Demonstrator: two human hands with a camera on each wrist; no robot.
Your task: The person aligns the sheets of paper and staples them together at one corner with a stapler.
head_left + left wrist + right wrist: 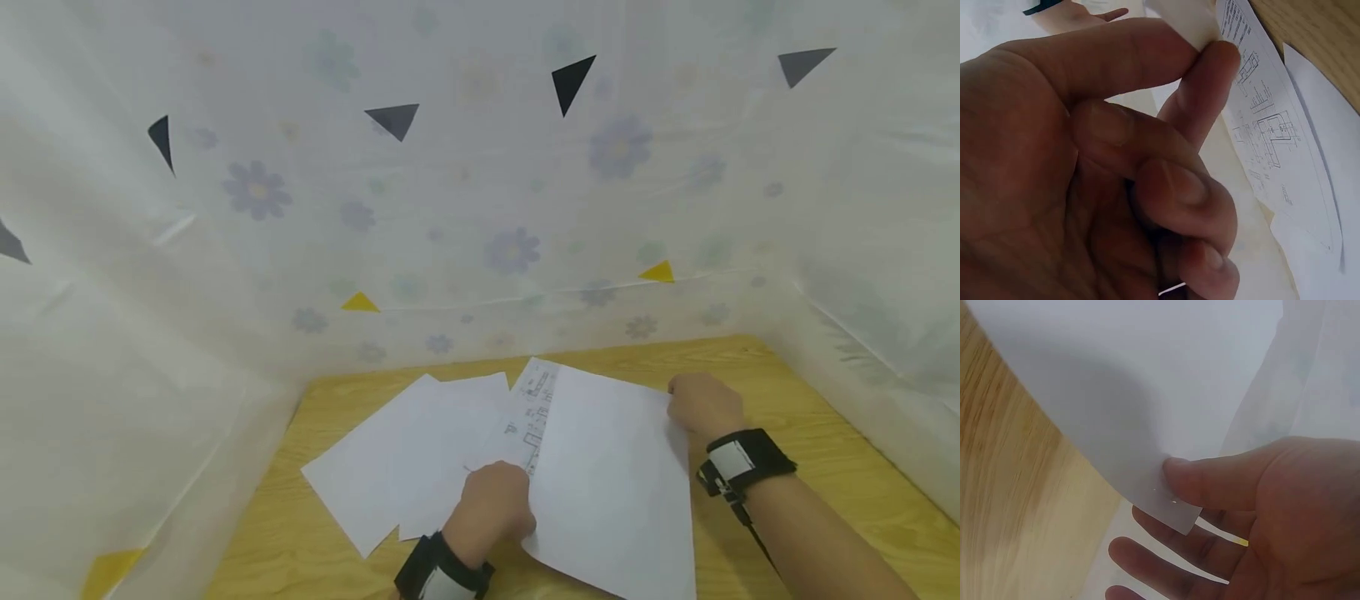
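A large white paper sheet (pixel 615 475) lies tilted over the pale wooden surface (pixel 810 400), lifted off it at both ends. The left hand (pixel 491 504) pinches the sheet's near-left edge between thumb and forefinger, its other fingers curled in, as the left wrist view shows plainly. The right hand (pixel 701 404) holds the far-right corner under its thumb (pixel 1210 481), the other fingers spread loosely beneath; whether they touch the sheet's underside is hard to say. Under the sheet lies a printed sheet with fine line drawings (pixel 534 412), and to the left several plain white sheets (pixel 405 467) fan out flat on the surface.

Both grips sit at the very margin, so a quick tug could slip a corner free or crease the sheet. Dragging it low could also scatter the loose sheets below.
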